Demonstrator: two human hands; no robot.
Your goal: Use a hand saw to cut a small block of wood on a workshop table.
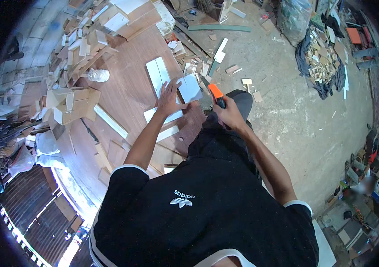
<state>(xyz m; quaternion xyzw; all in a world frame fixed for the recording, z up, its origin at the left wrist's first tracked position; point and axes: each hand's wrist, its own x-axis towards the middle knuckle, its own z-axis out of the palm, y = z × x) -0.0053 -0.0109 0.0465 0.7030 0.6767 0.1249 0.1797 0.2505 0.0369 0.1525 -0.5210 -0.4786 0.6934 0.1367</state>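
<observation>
In the head view, taking clock directions from my left hand [169, 103], its fingers are spread and lie palm-down over white boards, gripping nothing I can make out. At two o'clock, touching my fingertips, is the squarish white panel [190, 89], smooth and flat, at the edge of the brown bench [131, 58]. At three o'clock my right hand [230, 114] is curled tight round the handsaw [216, 92], orange and black at the grip; whether its dark blade meets the panel I can't tell. A long white board [156, 73] with a thin dark line lies at eleven. My dark-trousered knee [240, 99] crowds the saw just beyond three. A clear plastic container [98, 75] sits at ten, and an open wooden box [76, 103] at nine. On the concrete floor [282, 115], a green strip [219, 28] lies at one, and between two and three are heaped wood scraps [320, 64] on dark cloth [303, 60].
</observation>
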